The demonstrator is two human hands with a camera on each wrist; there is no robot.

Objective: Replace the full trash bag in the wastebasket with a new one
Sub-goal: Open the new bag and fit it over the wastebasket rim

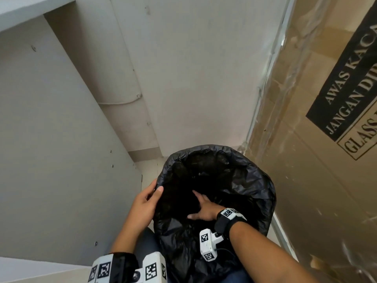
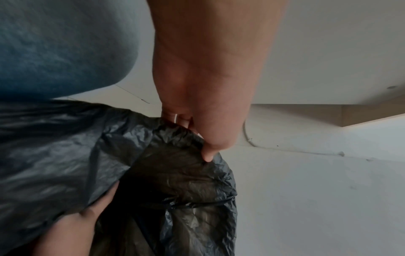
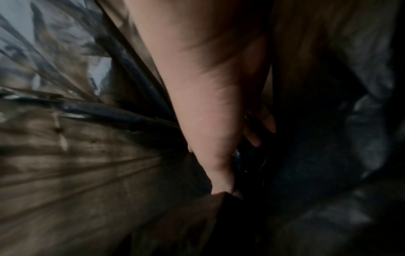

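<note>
Black plastic fills the middle of the floor space: a trash bag (image 1: 234, 174) is draped over the rim of the wastebasket, which stands in the corner between a pale wall (image 1: 193, 68) and a big cardboard box (image 1: 326, 170) wrapped in clear film and printed with a glass warning. The basket itself is hidden under the plastic. The person bends over it, a knee in blue jeans (image 2: 54, 48) close against the near side.

Their left hand (image 1: 145, 198) grips the bag's left edge, thumb inside the opening and the other fingers curled over the outside, pinching the crinkled film at the rim. The right hand (image 1: 204, 208) reaches down inside the bag, fingers spread and extended, pressing against the inner film. In the right wrist view the picture is dark and blurred, so I cannot tell exactly how those fingertips lie.
</note>
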